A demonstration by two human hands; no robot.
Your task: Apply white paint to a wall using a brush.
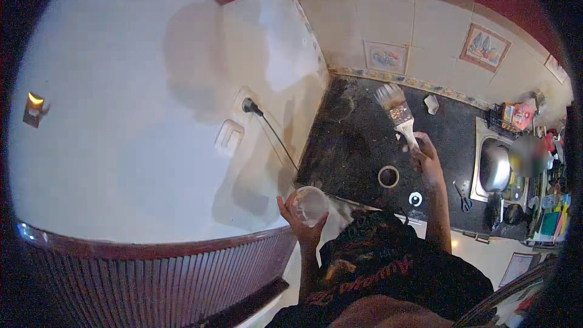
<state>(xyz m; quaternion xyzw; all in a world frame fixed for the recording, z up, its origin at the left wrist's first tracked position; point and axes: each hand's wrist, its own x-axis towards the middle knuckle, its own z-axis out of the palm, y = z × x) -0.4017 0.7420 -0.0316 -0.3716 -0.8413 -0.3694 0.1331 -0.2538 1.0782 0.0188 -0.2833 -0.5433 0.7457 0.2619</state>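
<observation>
My left hand (306, 225) grips a round, translucent container (310, 206) in front of my body, near the corner where the wall meets the counter. What the container holds is too blurred to tell. In my right hand (427, 157) is the pale handle of a wide paintbrush (397, 108). Its bristles are whitish and point away from me, towards the tiled back wall, above the dark countertop (350, 127). Below the brush, a roll of tape (388, 176) lies flat on the counter. A smaller black-and-white round object (415, 199) rests closer to me.
Scissors (463, 198) lie at the right, beside a steel sink (477, 164) with a pan (495, 171) in it. A crumpled white scrap (431, 105) is near the back wall. At left, a power cord (278, 140) runs from a wall plug (250, 106) down to the counter.
</observation>
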